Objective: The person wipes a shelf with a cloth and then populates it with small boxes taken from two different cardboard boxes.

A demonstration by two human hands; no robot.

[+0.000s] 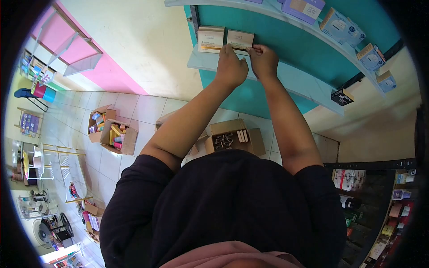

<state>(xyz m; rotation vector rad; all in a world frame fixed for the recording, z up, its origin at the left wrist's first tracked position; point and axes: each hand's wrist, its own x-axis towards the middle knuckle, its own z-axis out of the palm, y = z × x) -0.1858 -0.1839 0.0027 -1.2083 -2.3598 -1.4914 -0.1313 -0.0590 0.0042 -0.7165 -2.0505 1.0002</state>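
A cream cosmetics box with a brown lower band stands upright on the marbled white shelf. My left hand is closed at its lower left corner, with the fingertips against the box. At the lower right corner, my right hand grips the same box between thumb and fingers. A similar cream box stands just to the left, near the shelf's end, with a narrow gap between the two.
Above runs a higher shelf with a purple box and several blue-white boxes. A black box sits at the lower shelf's right end. On the tiled floor are open cartons of goods. A dark display rack stands at right.
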